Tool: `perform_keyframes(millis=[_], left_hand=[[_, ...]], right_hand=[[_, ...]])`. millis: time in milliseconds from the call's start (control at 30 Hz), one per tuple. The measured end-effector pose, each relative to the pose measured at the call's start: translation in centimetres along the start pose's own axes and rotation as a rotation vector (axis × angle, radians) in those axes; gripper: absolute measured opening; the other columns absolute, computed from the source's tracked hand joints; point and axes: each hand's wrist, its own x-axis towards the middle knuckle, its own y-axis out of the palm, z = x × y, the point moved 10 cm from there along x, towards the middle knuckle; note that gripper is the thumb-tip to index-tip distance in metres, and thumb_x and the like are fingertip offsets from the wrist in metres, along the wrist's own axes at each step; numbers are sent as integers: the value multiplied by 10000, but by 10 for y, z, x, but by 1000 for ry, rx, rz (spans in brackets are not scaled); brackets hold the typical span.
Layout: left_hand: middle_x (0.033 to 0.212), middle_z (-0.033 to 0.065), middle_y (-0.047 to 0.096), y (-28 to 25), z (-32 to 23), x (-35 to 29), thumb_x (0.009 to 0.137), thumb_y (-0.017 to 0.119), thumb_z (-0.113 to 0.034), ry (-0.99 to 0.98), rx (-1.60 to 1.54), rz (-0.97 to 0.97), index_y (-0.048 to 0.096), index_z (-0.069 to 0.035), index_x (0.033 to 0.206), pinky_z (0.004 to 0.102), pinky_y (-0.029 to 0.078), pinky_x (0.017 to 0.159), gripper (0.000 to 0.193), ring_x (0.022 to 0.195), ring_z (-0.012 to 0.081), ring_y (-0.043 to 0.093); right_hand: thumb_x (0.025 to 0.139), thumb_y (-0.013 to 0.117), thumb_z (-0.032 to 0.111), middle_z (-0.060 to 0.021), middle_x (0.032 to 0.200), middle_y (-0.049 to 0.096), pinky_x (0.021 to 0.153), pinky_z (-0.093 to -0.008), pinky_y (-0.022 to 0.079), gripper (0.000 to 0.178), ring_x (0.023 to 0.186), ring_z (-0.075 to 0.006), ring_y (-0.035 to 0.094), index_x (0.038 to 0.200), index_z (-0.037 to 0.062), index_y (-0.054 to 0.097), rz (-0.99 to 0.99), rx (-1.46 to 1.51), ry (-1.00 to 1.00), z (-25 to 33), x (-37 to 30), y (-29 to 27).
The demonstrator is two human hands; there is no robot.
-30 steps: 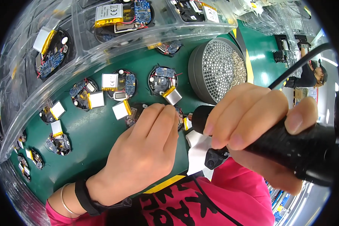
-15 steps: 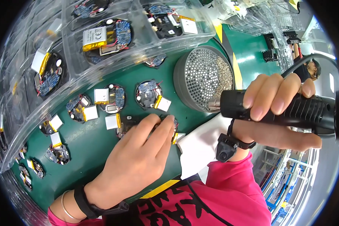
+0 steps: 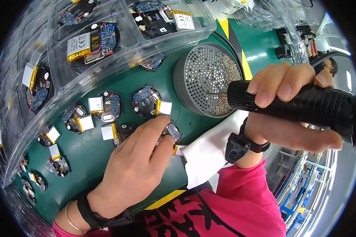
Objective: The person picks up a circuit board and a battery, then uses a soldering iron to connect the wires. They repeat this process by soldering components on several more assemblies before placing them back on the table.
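Observation:
In my right hand (image 3: 283, 85) is a black electric screwdriver (image 3: 304, 104), held nearly level with the fingers wrapped round its barrel. Its thin bit points left, over a round grey perforated dish (image 3: 180, 81) with many small screws (image 3: 230, 73) heaped on its right side; whether the bit touches a screw I cannot tell. My left hand (image 3: 136, 162) holds a round circuit-board assembly (image 3: 172, 132) on the green table, thumb and forefinger on either side. The hand hides part of that board. A silver battery pouch (image 3: 179, 150) sticks out beside the thumb.
More round assemblies with battery pouches (image 3: 146, 101) lie on the green table (image 3: 91, 158). A clear compartment tray (image 3: 118, 59) full of similar assemblies spans the back left. White cloth (image 3: 203, 154) lies between my arms. Another person (image 3: 322, 73) shows at the far right.
The screwdriver's front end has moved a little up and left, further over the screw dish. My left thumb and forefinger have parted, showing more of the board. The whole view has shifted slightly.

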Motion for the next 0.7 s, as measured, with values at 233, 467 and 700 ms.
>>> perform_keyframes(millis=[233,467,700], left_hand=[[1147,184,566,-2,4,1,780,688,-26,-11,-74,-16,592,50,985,391,552,777,239,945,327,629],[1081,163,591,-32,22,24,778,677,-16,30,16,-186,611,51,976,382,529,800,219,954,334,606],[944,120,630,-24,35,40,732,702,76,-78,107,-49,661,30,961,392,507,699,238,859,302,611]], right_hand=[[793,468,848,-93,760,560,433,-350,469,906,482,-196,536,1179,28,478,-2,-16,5,-2,0,1],[812,495,814,-81,765,554,442,-343,462,859,494,-186,535,1169,32,480,-46,-21,4,3,-3,2],[820,604,727,-63,793,545,484,-314,462,799,527,-166,540,1157,15,474,-143,96,1,18,-6,-10]])
